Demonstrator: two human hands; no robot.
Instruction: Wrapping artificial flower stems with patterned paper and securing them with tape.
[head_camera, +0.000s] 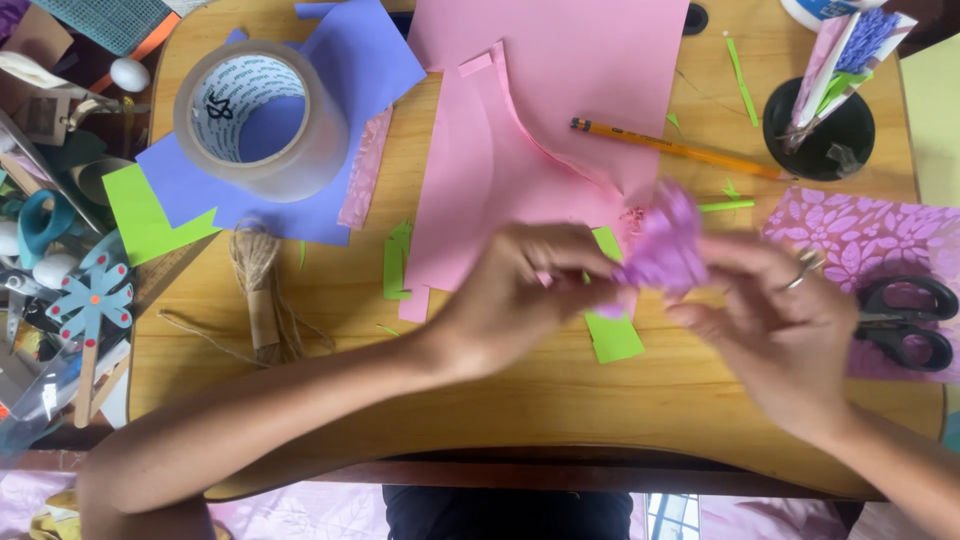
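Purple paper flower (665, 245) sits between both hands, left hand (520, 295) and right hand (780, 320) pinching it.

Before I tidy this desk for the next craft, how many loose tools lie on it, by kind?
Clear wide packing-tape roll: 1
Yellow wooden pencil: 1
Black-handled scissors: 1
Brown twine spool: 1
Total: 4
Both hands, left hand and right hand, hold a blurred purple paper flower.
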